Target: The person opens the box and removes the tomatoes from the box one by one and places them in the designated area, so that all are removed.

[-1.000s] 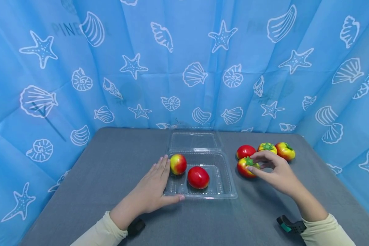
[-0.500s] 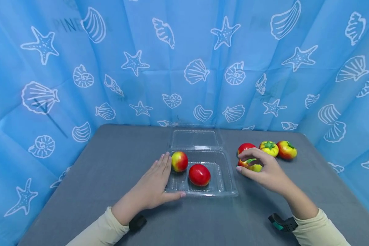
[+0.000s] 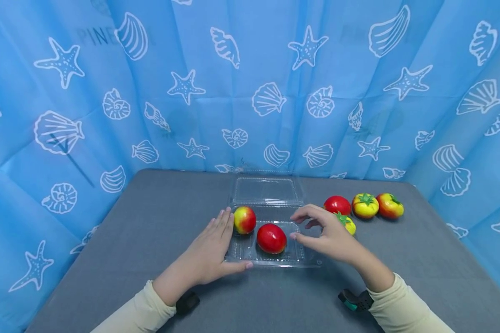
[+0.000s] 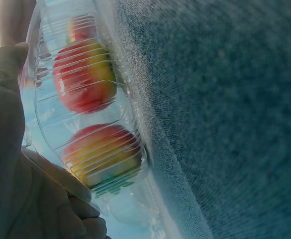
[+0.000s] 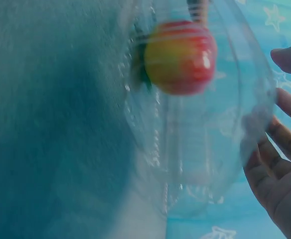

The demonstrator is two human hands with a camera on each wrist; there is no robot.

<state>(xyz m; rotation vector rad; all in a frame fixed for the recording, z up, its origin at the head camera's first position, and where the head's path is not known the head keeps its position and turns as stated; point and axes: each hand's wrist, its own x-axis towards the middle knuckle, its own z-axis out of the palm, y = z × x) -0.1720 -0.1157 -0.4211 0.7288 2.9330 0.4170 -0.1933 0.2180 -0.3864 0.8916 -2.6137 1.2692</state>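
Note:
A clear plastic clamshell box (image 3: 270, 265), its lid (image 3: 264, 189) folded back, holds a yellow-and-red fruit (image 3: 245, 220) and a glossy red fruit (image 3: 271, 238). My left hand (image 3: 204, 254) rests along the box's left side, fingers straight and thumb by the front edge. Above the box's right part is my right hand (image 3: 329, 233), its thumb and fingers parted and nothing between them. In the right wrist view those fingers (image 5: 282, 134) are near the box wall; contact cannot be told. Behind this hand, a tomato-like fruit (image 3: 348, 225) with a green star-shaped top is partly hidden.
Right of the box lie another red fruit (image 3: 337, 205), a yellow tomato-like fruit (image 3: 365, 206) with a green top and a yellow-red one (image 3: 390, 206). They stand on a grey cloth-covered table (image 3: 175, 203). A blue shell-print curtain (image 3: 266, 125) hangs behind it.
My right hand has moved left, from the nearest tomato-like fruit to above the box, with nothing in it. The left hand and both fruits in the box have stayed put.

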